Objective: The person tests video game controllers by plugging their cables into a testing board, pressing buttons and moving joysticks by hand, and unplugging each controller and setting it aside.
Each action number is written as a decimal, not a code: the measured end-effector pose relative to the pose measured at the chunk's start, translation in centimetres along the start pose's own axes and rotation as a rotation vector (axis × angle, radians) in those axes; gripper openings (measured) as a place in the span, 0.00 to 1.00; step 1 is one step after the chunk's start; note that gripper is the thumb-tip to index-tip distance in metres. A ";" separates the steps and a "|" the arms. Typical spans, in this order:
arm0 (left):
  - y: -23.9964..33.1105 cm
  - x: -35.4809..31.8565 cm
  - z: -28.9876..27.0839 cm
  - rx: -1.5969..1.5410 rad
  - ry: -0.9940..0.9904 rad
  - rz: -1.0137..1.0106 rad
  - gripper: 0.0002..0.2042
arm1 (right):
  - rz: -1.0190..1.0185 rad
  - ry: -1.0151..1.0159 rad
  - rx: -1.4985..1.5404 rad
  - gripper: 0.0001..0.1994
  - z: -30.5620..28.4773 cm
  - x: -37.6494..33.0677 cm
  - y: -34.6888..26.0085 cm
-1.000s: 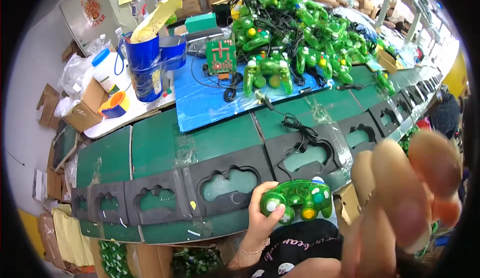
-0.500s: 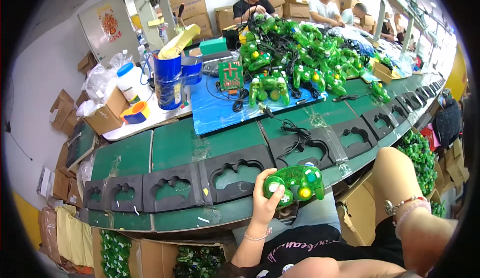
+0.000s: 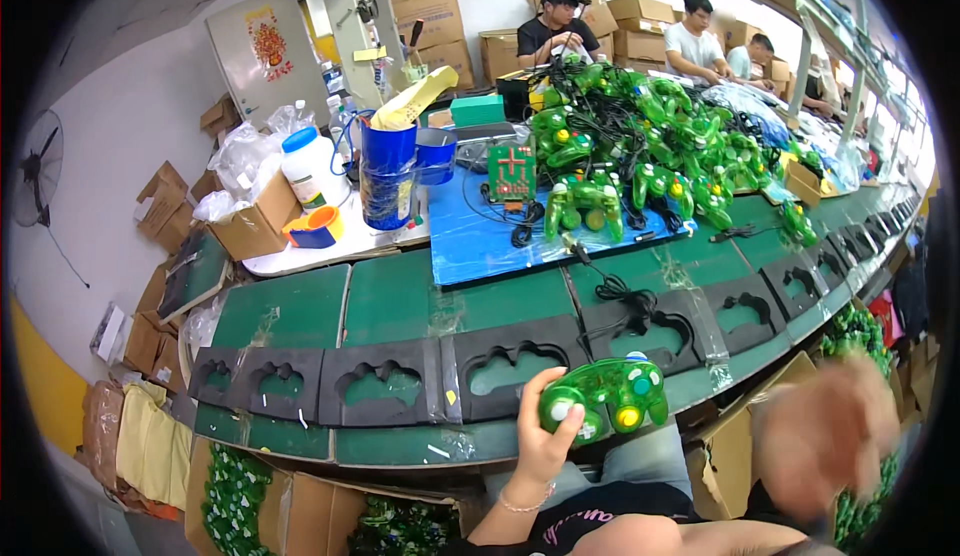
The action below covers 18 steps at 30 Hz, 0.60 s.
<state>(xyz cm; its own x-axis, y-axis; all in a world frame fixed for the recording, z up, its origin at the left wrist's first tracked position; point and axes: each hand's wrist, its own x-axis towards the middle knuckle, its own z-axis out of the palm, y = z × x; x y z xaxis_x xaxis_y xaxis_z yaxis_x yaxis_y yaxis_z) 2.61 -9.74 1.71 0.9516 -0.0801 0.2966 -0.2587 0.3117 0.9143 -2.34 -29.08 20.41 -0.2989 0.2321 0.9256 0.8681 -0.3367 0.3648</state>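
Left hand [image 3: 545,436] clamps green controller [image 3: 603,396], now lifted just over near edge of worktop [image 3: 390,306], beside black foam cradle [image 3: 515,366]. Our right hand [image 3: 825,436] drops lower, blurred, grip unreadable. Controller not yet seated.

Factory assembly line, conveyor belt [image 3: 400,306] with jigs, heaped green controllers [image 3: 650,146], cartons [image 3: 440,16]

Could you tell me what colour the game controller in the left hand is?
The game controller is translucent green; head view.
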 end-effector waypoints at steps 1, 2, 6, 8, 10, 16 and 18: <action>0.5 0.3 -0.4 -0.071 0.029 -0.008 0.24 | 0.395 -0.297 -0.165 0.22 0.5 -1.9 0.2; 0.8 0.9 -0.7 -0.105 0.060 0.013 0.24 | 0.773 -0.551 -0.206 0.27 1.5 -4.4 0.9; 1.4 3.3 -1.4 0.075 -0.001 0.017 0.26 | 1.584 -0.462 0.628 0.32 4.0 -12.0 0.0; 1.1 4.2 -1.2 0.104 -0.034 0.026 0.26 | 1.583 -0.336 0.581 0.31 4.1 -14.4 0.0; 0.7 4.7 -0.8 0.202 -0.054 0.052 0.26 | 1.623 -0.182 0.566 0.30 4.4 -16.2 0.0; -0.6 4.6 -0.9 0.458 -0.078 0.100 0.21 | 1.650 -0.034 0.402 0.21 6.0 -19.5 -0.8; -0.8 4.5 -1.0 0.434 -0.058 0.096 0.21 | 1.634 -0.082 0.404 0.22 5.8 -20.1 -0.7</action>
<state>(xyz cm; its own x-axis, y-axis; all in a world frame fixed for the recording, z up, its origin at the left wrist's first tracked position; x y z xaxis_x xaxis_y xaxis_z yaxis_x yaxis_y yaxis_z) 7.24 -9.45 2.03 0.9123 -0.1273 0.3892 -0.4025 -0.1050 0.9094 5.33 -28.17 0.94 0.9617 -0.0513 0.2694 0.2688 -0.0196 -0.9630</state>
